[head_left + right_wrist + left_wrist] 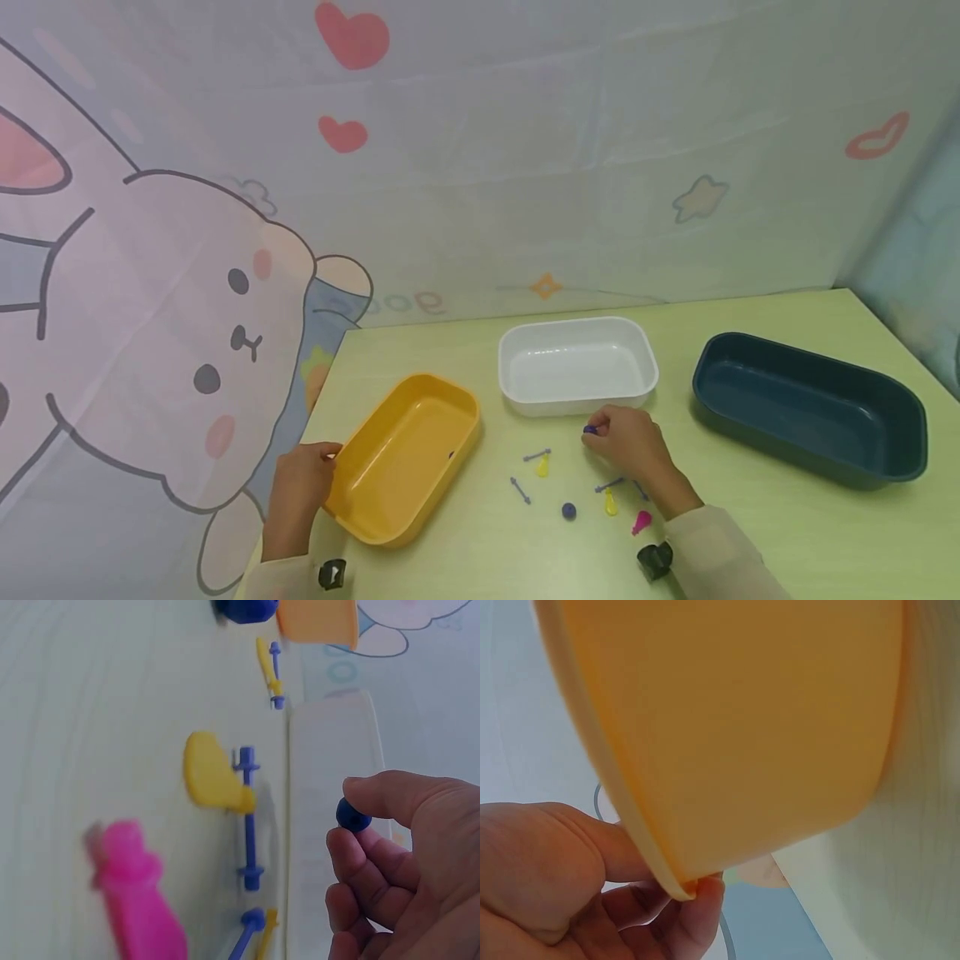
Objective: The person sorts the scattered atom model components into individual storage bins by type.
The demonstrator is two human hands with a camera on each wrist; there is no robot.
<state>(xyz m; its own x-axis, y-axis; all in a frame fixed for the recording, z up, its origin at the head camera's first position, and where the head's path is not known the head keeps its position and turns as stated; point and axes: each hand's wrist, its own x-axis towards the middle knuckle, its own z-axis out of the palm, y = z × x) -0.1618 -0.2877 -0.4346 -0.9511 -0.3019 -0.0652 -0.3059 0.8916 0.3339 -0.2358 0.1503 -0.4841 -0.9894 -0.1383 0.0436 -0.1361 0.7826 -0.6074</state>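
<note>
My left hand (297, 487) holds the outer rim of a yellow-orange plastic tub (397, 475); in the left wrist view thumb and fingers (705, 907) pinch its lip. A small dark piece (451, 456) lies inside that tub. Between thumb and fingertips, my right hand (633, 442) pinches a small dark blue bead (352, 815) with a hole in it. The bead is above the table, in front of a white tub (577, 408). Near that hand lie blue rods with knobbed ends (250, 832), a yellow paddle-shaped piece (210, 776) and a magenta piece (641, 522).
A dark teal tub (810, 417) stands at the right. Between the yellow tub and my right hand lie another round blue bead (569, 511), purple-blue rods (521, 490) and a second yellow piece (542, 467). A printed cloth (480, 208) hangs behind the table.
</note>
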